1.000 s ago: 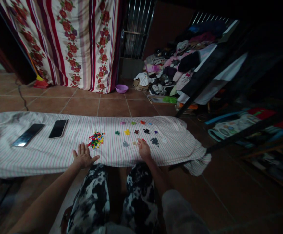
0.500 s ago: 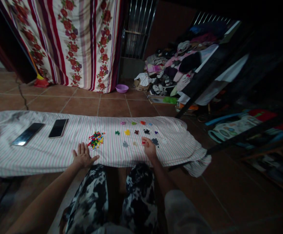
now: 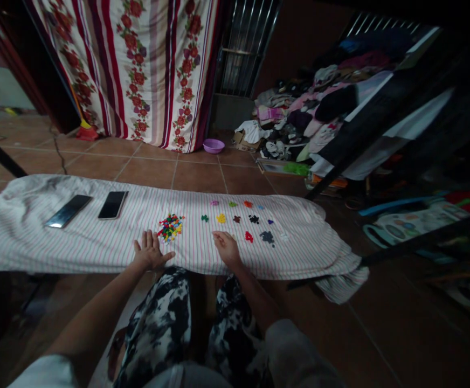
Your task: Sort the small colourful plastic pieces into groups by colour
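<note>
Fingers of the left hand (image 3: 151, 253) lie splayed on the striped cloth (image 3: 194, 253), perhaps to steady it; those of the right hand (image 3: 227, 250) curl together, and whether they pinch anything I can't tell. Just beyond the left sits a mixed pile of small pieces (image 3: 171, 228); rightward, single-colour clusters (image 3: 221, 218) stand apart, presumably so shades don't mingle.

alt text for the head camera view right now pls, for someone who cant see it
A person's left hand is spread beside a mixed pile of small colourful pieces on a striped cloth, while the right hand, curled, is near smaller single-colour piles. Two phones lie farther left on the cloth; a flowered curtain hangs beyond.
</note>
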The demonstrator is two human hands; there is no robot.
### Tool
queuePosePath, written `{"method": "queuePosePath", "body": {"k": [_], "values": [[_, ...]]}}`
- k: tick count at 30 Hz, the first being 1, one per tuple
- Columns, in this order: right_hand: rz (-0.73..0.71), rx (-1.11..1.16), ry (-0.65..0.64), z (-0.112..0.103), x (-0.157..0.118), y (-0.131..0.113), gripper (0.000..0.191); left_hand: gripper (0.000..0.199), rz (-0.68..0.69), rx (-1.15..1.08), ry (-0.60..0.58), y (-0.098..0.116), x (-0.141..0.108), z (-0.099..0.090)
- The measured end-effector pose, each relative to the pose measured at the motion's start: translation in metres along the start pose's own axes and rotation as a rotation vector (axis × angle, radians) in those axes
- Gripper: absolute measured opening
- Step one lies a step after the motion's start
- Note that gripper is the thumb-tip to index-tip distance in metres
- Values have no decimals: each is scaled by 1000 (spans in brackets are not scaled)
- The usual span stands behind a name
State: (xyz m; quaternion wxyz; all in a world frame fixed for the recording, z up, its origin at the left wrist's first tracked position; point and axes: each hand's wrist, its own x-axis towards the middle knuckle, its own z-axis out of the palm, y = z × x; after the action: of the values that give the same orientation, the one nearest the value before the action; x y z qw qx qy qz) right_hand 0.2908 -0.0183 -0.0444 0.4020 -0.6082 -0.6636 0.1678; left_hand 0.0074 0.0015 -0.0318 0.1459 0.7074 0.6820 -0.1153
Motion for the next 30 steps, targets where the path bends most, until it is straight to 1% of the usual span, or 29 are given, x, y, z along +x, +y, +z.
{"method": "queuePosePath", "body": {"k": [3, 5, 9, 14, 22, 27, 30], "values": [[-71, -5, -158, 23, -2, -20, 25, 114, -8, 3, -6, 1, -1, -2], [-108, -18, -243, 36, -3, -34, 24, 111, -12, 3, -11, 2, -2, -3], [-131, -56, -344, 57, 2, -61, 25, 107, -10, -13, -7, 2, -2, -3], [-114, -120, -409, 76, 14, -87, 28, 106, 6, -12, 17, -1, 2, 2], [-108, -249, -497, 93, 37, -116, 30, 104, 10, -27, 15, 0, 2, 2], [-52, -345, -558, 110, 50, -121, 31, 104, 21, -36, 17, 0, 0, -1], [-58, -398, -581, 118, 56, -119, 31, 105, 25, -48, 21, 0, 0, 0]]}}
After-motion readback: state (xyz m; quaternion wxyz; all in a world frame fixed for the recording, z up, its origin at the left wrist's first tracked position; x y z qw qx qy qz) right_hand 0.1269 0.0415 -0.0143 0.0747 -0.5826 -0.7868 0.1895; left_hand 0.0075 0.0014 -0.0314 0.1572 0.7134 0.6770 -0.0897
